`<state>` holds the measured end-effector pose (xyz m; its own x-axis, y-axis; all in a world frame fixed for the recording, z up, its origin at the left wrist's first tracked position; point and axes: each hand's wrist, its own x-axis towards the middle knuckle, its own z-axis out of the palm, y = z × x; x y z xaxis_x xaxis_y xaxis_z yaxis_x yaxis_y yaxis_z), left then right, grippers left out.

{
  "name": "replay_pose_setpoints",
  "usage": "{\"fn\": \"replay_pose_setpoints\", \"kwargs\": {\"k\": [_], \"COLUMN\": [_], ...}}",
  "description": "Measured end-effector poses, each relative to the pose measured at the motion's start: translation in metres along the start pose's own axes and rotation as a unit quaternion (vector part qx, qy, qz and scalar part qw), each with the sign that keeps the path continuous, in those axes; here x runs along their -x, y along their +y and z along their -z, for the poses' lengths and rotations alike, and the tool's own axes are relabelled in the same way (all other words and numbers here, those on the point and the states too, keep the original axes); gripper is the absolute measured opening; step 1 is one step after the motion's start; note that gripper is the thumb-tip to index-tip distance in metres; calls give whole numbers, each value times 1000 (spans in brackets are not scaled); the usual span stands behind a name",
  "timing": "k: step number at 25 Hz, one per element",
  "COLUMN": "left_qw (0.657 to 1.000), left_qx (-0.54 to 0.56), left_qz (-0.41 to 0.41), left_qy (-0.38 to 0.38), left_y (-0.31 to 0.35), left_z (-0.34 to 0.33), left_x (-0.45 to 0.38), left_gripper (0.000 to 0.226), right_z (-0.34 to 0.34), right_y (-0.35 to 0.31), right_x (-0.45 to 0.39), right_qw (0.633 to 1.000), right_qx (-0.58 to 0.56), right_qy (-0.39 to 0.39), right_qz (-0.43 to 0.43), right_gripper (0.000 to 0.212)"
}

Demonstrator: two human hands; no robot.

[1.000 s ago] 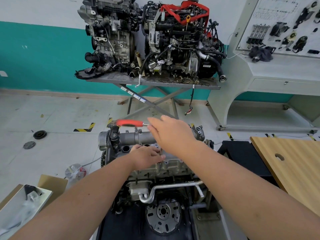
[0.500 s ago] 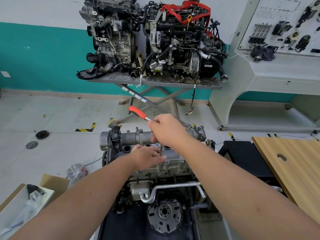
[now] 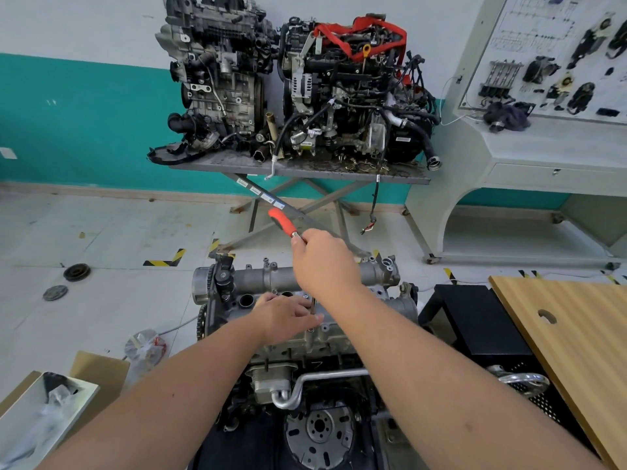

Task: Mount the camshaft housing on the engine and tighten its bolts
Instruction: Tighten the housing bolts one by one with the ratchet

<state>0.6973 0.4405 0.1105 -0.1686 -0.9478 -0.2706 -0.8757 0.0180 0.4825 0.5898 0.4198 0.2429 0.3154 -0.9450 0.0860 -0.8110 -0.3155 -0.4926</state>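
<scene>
Camshaft housing (image 3: 268,279) sits on top of the engine (image 3: 305,340), centre of frame, lower-middle, already seated on the head.

Far left, lower corner: open cardboard box (image 3: 44,401) w/ plastic wrap on the floor, not in play.

Left hand (image 3: 285,317), centre frame: palm down on the housing top, fingers fairly straight, tips beside the thin vertical extension bar (image 3: 312,305). Looks like steadying the bit, not gripping. Can't tell if thumb wraps it.

Right hand (image 3: 324,266), just right of and above the left: fingers curled round the ratchet near its head, red handle (image 3: 282,222) sticking out toward upper left of centre. Socket end hidden behind the hand.

Judgement: mid-tightening on a bolt in the middle of the housing. To do it well: keep ext. bar plumb over the bolt, left hand pressing down so the bit doesn't cam out; short even swings; work the bolts in cross pattern from centre outward, snug all first, final torque after. Holding close to the head = low leverage, ok for run-down only.

Right edge: wooden board (image 3: 559,334) w/ hole, well apart from the engine.
</scene>
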Motion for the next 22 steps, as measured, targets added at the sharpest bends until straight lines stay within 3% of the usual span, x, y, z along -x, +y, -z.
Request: {"fn": "replay_pose_setpoints", "kwargs": {"k": [2,4,6,8,10,12,15,17,20,22], "left_qw": [1000,1000,1000,1000,1000,1000,1000,1000,1000,1000], "left_qx": [-8,-25,-27,-21,-18,-19,-16,-17,-16,-18], "left_qz": [1,5,4,8,11,19,15,-1,-13,-12], "left_qy": [-5,-11,-11,-14,-14,-9,-2,-2,-6,-13], "left_y": [2,3,3,4,5,7,6,6,4,3], "left_z": [3,6,7,7,7,8,7,7,6,6], "left_x": [2,3,4,5,5,6,7,8,6,5], "left_gripper": [44,51,55,53,51,54,49,49,50,53], "right_z": [8,18,23,22,16,10,7,13,22,24], "right_y": [5,11,15,17,15,10,9,16,27,34], "right_x": [-3,-5,-3,-2,-3,-4,-1,-2,-6,-9], "right_qw": [983,930,892,920,959,974,978,980,955,899], "right_qx": [125,204,233,207,178,166,117,21,-178,-336], "right_qy": [-34,-66,-81,-74,-58,-47,-24,-74,-209,-276], "right_qz": [133,299,378,326,215,147,174,183,116,50], "right_gripper": [31,32,30,31,37,41,42,39,28,21]}}
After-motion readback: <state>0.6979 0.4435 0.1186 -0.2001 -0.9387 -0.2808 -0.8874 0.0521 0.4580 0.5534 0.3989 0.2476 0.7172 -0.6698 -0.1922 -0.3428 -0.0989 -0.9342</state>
